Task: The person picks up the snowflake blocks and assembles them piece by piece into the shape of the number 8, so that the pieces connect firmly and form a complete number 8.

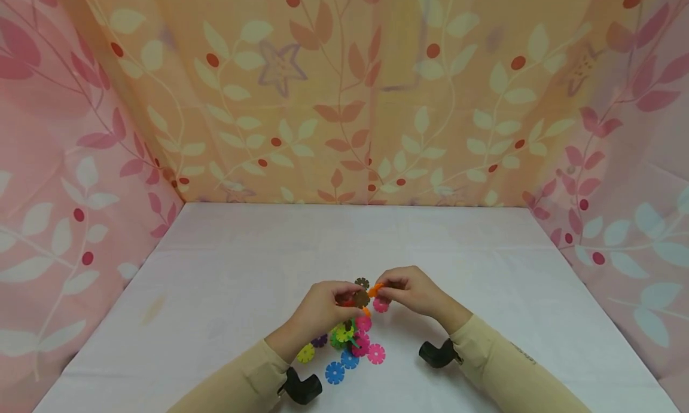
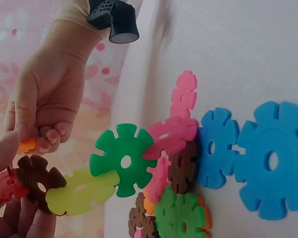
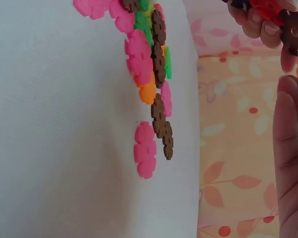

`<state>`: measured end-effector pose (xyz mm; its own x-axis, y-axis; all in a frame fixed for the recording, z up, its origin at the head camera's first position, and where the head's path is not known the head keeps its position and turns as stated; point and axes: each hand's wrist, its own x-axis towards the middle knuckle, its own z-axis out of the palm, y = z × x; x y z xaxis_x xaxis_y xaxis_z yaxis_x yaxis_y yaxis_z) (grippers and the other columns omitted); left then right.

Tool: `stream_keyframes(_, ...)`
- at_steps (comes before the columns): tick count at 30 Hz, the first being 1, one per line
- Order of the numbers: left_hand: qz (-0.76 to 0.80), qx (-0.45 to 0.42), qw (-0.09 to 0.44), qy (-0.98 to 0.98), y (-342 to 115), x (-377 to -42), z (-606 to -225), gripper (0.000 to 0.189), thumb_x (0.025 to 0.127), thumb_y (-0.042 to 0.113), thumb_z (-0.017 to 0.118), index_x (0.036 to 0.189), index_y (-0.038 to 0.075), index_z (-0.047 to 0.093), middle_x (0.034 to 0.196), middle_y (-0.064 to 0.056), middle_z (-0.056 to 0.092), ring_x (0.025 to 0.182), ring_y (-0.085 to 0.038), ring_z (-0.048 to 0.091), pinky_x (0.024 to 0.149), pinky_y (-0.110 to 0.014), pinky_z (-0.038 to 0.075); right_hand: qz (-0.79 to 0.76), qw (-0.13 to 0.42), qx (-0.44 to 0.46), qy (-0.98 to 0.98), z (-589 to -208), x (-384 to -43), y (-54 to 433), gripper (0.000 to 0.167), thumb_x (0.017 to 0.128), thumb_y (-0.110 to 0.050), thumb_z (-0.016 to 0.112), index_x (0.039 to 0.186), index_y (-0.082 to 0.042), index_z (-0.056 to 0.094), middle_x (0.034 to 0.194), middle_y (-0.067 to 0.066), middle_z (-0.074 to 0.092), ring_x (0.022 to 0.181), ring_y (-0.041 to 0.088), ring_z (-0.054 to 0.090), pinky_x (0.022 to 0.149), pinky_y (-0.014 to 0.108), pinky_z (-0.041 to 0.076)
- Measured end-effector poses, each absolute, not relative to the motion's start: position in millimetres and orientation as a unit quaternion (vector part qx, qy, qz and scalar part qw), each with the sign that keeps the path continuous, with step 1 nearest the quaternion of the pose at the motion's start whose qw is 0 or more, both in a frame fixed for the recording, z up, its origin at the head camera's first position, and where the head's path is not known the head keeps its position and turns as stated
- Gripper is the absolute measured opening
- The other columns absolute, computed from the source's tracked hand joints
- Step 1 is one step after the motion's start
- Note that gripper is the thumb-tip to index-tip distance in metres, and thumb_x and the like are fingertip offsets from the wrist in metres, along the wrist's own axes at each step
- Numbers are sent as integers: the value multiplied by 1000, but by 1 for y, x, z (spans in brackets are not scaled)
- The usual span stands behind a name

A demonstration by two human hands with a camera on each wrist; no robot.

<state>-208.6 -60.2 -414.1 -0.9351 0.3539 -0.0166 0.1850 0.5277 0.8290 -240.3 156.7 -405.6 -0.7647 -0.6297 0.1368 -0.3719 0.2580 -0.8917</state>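
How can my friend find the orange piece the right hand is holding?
On the white table, find the pile of colourful notched pieces. Over its far end, the right hand pinches the orange piece, beside the brown piece in the left hand. Other orange bits lie in the pile; this one is held up.

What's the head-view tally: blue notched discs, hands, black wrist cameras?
Blue notched discs: 2
Hands: 2
Black wrist cameras: 2
Total: 6
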Motion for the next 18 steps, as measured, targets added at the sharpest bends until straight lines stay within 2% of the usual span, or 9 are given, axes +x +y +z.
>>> stream_keyframes(3, 465, 154, 89, 867, -59, -206, -412, 39, 74, 25, 76, 111, 16, 66, 94, 4, 64, 85, -14, 59, 67, -22, 53, -522, 110, -335, 777, -397, -237, 158, 9, 87, -4, 60, 91, -1, 66, 75, 3, 66, 66, 13, 61, 67, 34, 54)
stream_keyframes(5, 466, 152, 87, 867, -58, -205, -410, 39, 74, 24, 76, 111, 17, 66, 94, 5, 64, 85, -13, 59, 67, -22, 53, -520, 105, -344, 775, -394, -235, 158, 9, 87, -3, 60, 91, -1, 66, 76, 3, 66, 66, 11, 61, 66, 32, 54)
stream_keyframes(9, 462, 168, 73, 868, -57, -203, -407, 39, 74, 22, 76, 112, 15, 66, 93, 5, 63, 82, -11, 59, 67, -20, 52, -507, 90, -358, 779, -391, -235, 159, 9, 86, -3, 61, 92, -3, 68, 80, 9, 66, 68, 23, 61, 65, 31, 54)
stream_keyframes(13, 444, 191, 55, 874, -57, -202, -400, 40, 74, 22, 76, 112, 14, 66, 91, 6, 62, 79, -7, 59, 66, -17, 50, -498, 75, -369, 781, -389, -235, 159, 9, 86, -3, 61, 92, -3, 68, 81, 8, 66, 70, 34, 59, 64, 30, 53)
stream_keyframes(18, 420, 194, 47, 885, -58, -202, -394, 42, 73, 23, 77, 113, 15, 66, 88, 7, 61, 77, -7, 57, 65, -15, 49, -502, 65, -376, 776, -388, -234, 159, 10, 86, -2, 60, 91, -2, 68, 81, 7, 65, 68, 34, 59, 63, 31, 53)
